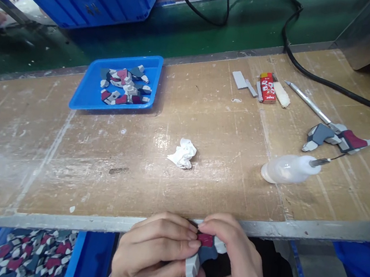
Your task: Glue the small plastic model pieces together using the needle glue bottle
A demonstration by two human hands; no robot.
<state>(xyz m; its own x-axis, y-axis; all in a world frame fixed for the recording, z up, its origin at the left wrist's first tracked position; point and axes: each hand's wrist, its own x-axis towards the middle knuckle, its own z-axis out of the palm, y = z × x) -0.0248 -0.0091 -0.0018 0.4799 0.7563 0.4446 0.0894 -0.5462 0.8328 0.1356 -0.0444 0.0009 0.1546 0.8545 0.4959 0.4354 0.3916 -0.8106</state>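
Observation:
Both my hands meet just below the table's front edge, pinching one small plastic toy part with red, blue-grey and light grey sections. My left hand grips it from the left with fingers curled. My right hand closes over it from the right, thumb underneath. More such parts fill a small blue tray at the back left of the table. A few assembled pieces lie at the right.
A crumpled white tissue lies mid-table. A clear squeeze bottle lies on its side at the right. Behind it are a red lighter, grey strips and a craft knife. A bin of parts sits below left.

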